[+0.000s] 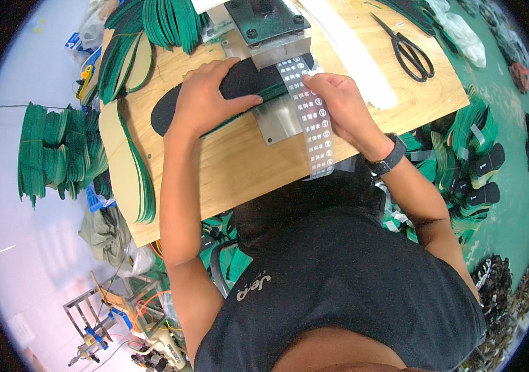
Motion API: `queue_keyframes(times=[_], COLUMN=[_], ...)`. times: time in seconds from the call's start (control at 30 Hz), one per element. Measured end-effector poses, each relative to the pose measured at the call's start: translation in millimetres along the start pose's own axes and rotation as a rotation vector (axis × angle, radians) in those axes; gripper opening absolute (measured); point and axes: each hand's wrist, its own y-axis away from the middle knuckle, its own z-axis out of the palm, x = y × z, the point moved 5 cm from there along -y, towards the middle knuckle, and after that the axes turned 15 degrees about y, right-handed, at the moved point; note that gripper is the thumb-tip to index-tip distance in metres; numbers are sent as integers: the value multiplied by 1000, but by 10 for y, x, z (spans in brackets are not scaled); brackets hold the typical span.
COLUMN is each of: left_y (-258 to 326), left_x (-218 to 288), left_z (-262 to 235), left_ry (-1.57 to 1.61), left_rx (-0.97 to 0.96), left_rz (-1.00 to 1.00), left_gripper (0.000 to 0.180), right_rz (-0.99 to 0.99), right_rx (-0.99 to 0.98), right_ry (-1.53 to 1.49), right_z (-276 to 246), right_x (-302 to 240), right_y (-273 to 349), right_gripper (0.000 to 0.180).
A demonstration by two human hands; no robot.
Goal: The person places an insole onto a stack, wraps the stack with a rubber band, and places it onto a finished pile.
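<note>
So, head view only: the black insole [227,87] lies flat across the wooden desk [240,167], its toe end tucked under the metal press head [269,25], so that end is hidden. A green edge shows along its lower side, though it's hard to tell if that's a second layer or just the rim. The left hand [205,99] lies palm down on the middle of the insole, fingers [227,67] spread flat and pressing rather than gripping, thumb stretched along the near edge. The right hand [339,99] comes in from the right, wrist bent, with its fingers [314,80] pinched narrow on the clear label strip [314,121], right where it meets the insole below the press. That strip runs down over a metal plate [277,121] and off the desk's near edge; its lower end disappears behind the person's dark shirt. Black scissors [408,49] sit well apart at the far right, and green insole stacks [165,22] are cut off at the top edge.
</note>
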Motion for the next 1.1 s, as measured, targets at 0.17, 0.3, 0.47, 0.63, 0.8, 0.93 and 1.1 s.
queue_keyframes(times=[0.17, 0.3, 0.47, 0.63, 0.8, 0.93, 1.1], left_y=[-16, -9, 5, -6, -3, 20, 36], left_x=[-36, -36, -2, -20, -3, -3, -18], left_z=[9, 11, 8, 21, 11, 4, 15], left_ry=[-25, -16, -34, -32, -30, -8, -16], left_rx=[-5, -21, -19, -4, -2, 3, 20], left_rz=[1, 17, 17, 39, 53, 54, 48], left_gripper=[69, 70, 68, 67, 66, 66, 66], right_rz=[34, 39, 24, 23, 21, 33, 37], right_rx=[16, 30, 16, -24, 13, -14, 23], right_ry=[47, 45, 3, -4, 32, 12, 47], right_z=[-9, -3, 12, 20, -4, 5, 2], right_x=[2, -19, -18, -23, -4, -5, -40], right_y=[-31, 1, 28, 35, 26, 34, 63], right_gripper=[24, 23, 23, 23, 23, 21, 20])
